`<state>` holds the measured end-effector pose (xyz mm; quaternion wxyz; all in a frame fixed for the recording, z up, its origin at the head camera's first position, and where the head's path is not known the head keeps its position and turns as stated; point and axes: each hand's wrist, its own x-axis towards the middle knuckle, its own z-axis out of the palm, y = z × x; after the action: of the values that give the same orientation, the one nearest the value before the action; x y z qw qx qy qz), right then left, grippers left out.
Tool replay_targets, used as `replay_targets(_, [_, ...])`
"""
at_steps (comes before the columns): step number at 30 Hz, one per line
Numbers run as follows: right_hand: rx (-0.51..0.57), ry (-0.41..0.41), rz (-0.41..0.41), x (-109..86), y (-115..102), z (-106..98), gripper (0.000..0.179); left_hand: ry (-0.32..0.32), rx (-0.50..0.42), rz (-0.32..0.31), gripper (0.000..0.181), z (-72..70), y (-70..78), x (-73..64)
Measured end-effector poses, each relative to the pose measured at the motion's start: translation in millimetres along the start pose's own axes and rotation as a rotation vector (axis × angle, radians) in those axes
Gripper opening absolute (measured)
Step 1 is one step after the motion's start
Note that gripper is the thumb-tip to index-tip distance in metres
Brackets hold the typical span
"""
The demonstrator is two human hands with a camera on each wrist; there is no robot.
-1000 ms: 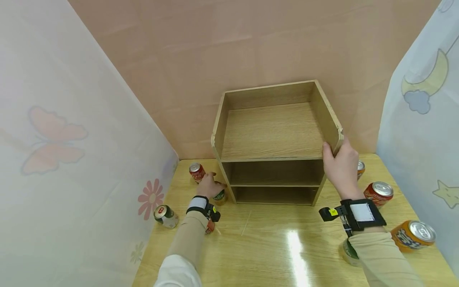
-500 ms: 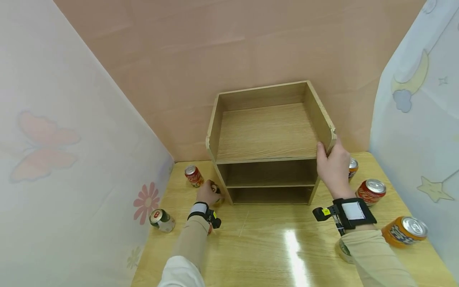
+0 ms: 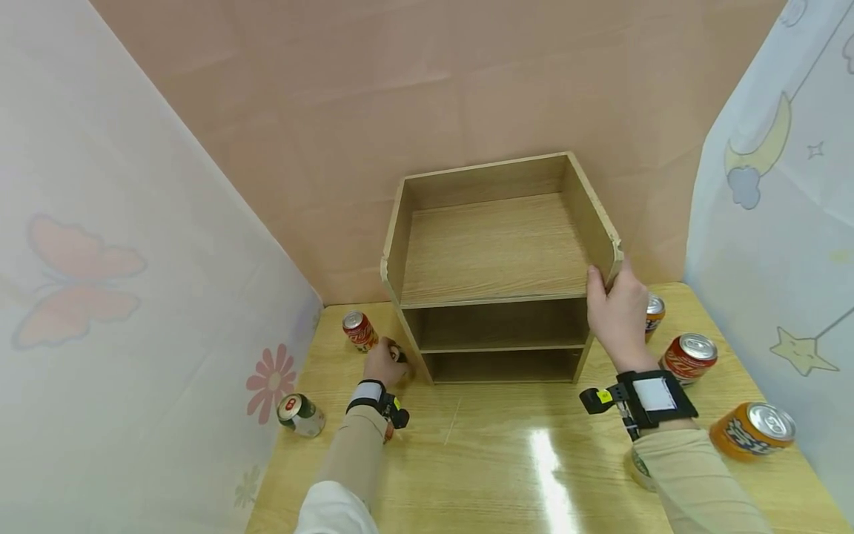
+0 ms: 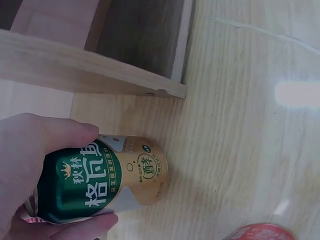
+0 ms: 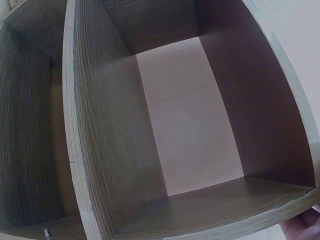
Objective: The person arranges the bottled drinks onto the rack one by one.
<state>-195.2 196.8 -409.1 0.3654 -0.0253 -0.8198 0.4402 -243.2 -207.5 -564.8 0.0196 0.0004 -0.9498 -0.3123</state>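
My left hand (image 3: pixel 382 363) is wrapped round a green and gold drink can (image 4: pixel 117 177), thumb on one side and fingers on the other. The can stands on the table just left of a wooden shelf unit (image 3: pixel 494 248). In the head view the hand covers most of it. My right hand (image 3: pixel 620 315) grips the front of the unit's right side panel, thumb inside and fingers outside. Only a bit of that hand's fingers (image 5: pixel 304 226) shows in the right wrist view, beneath the panel's edge. Two bare compartments lie below the unit's open top.
Behind my left hand is a red can (image 3: pixel 360 331); a green and white can (image 3: pixel 302 415) stands near the left wall. A reddish can (image 4: pixel 262 232) is partly hidden by my left wrist. Right of the unit are orange cans (image 3: pixel 752 430), a red can (image 3: pixel 690 358) and a pale can (image 3: pixel 640 471).
My left hand has come round the green and gold can, its fingers now holding it. The right hand keeps its grip on the panel. The head view has shifted slightly.
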Motion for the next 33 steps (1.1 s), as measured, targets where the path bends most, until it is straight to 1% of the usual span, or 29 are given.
replay_targets(3, [0.001,0.005,0.006,-0.4,0.9,0.1,0.035,0.008,-0.002,0.016,0.051,-4.1,-1.1,3.5])
replay_targets(6, [0.002,0.010,0.013,-0.4,1.5,-1.0,0.034,0.015,-0.037,0.021,0.058,-13.6,4.0,5.9])
replay_targets(11, [0.008,0.000,0.018,0.7,2.0,-1.3,0.036,0.035,-0.097,-0.003,0.067,-32.7,18.2,5.6])
replay_targets(17, [0.017,-0.012,0.024,0.1,1.4,-0.6,0.037,0.069,-0.146,-0.009,0.066,-54.4,31.6,3.0])
replay_targets(21, [0.020,-0.015,0.022,-0.6,0.4,0.8,0.037,0.122,-0.172,0.004,0.064,-72.2,40.2,2.2])
replay_targets(25, [0.021,-0.015,0.028,-1.5,0.7,1.7,0.038,0.171,-0.230,0.017,0.063,-94.0,52.0,1.4])
replay_targets(27, [0.018,-0.011,0.030,-1.9,1.3,1.8,0.037,0.198,-0.281,0.039,0.062,-105.9,59.1,0.3])
replay_targets(28, [0.018,-0.011,0.034,-1.9,1.6,1.7,0.038,0.215,-0.291,0.050,0.062,-112.0,62.7,-0.4])
replay_targets(31, [0.017,-0.009,0.040,-1.8,1.9,0.8,0.037,0.285,-0.308,0.105,0.062,-129.2,74.5,-3.1])
replay_targets(33, [0.020,-0.010,0.046,-1.3,1.8,-0.2,0.038,0.324,-0.305,0.131,0.062,-140.2,84.0,-5.4])
